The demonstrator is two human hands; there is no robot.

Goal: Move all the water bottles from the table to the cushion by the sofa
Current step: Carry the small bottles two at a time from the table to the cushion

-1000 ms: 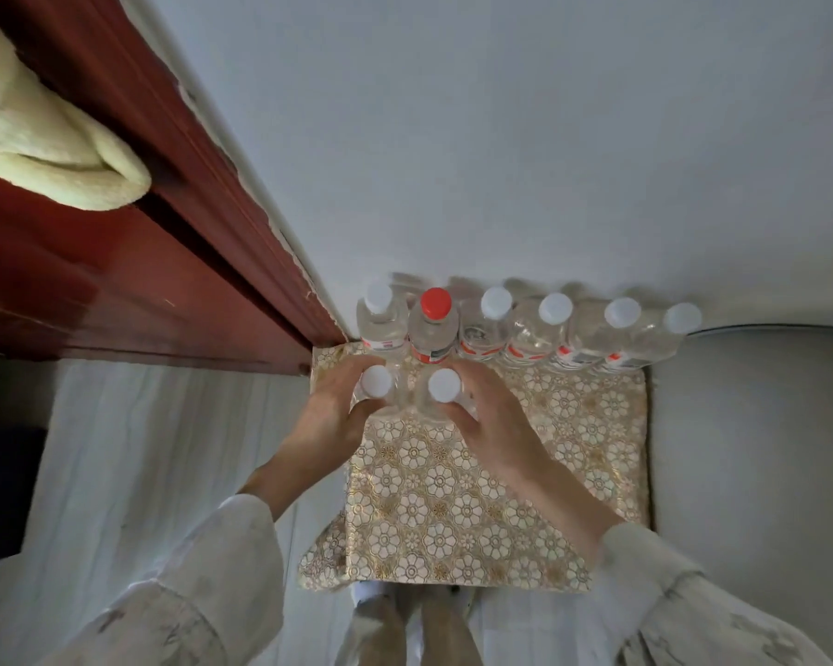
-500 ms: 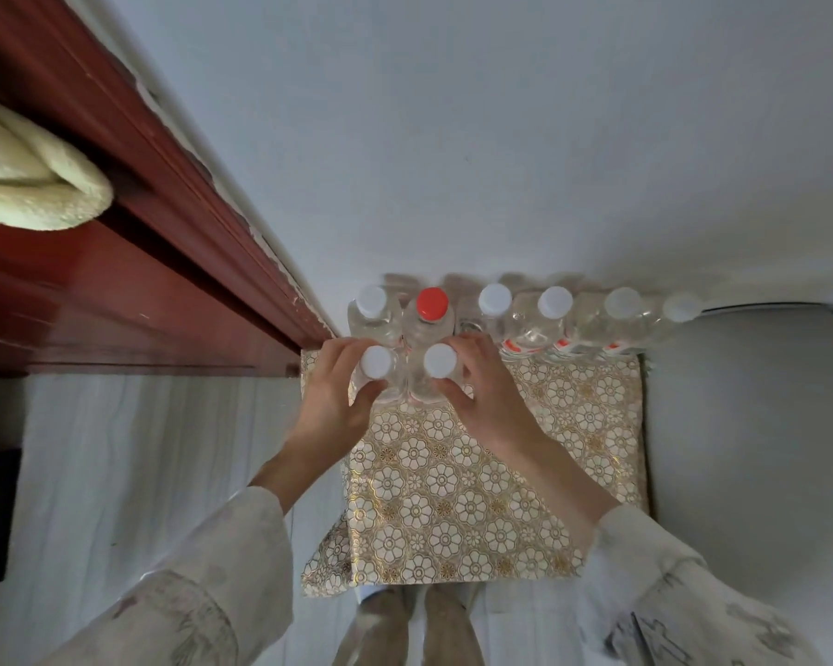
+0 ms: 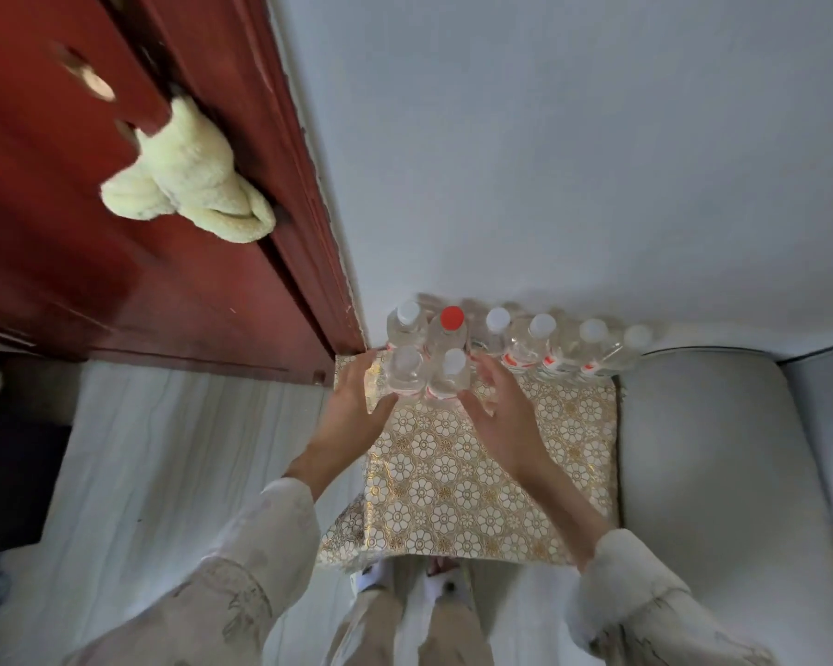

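A gold flower-patterned cushion (image 3: 458, 468) lies on the floor against the wall. Several clear water bottles stand in a row along its far edge, most with white caps, one with a red cap (image 3: 452, 318). Two more white-capped bottles stand in front of that row at the left: one (image 3: 405, 372) beside my left hand (image 3: 352, 415), the other (image 3: 448, 377) beside my right hand (image 3: 501, 415). Both hands flank these two bottles with fingers spread, just off the plastic.
A grey sofa seat (image 3: 712, 473) borders the cushion on the right. A red wooden door (image 3: 116, 262) stands at the left with a pale yellow towel (image 3: 188, 194) hanging on it. Pale striped floor (image 3: 174, 463) lies left of the cushion; my legs are below.
My hands held the two front bottles and set them down on the cushion; now the fingers have come apart and drawn back slightly. The camera has tilted up.
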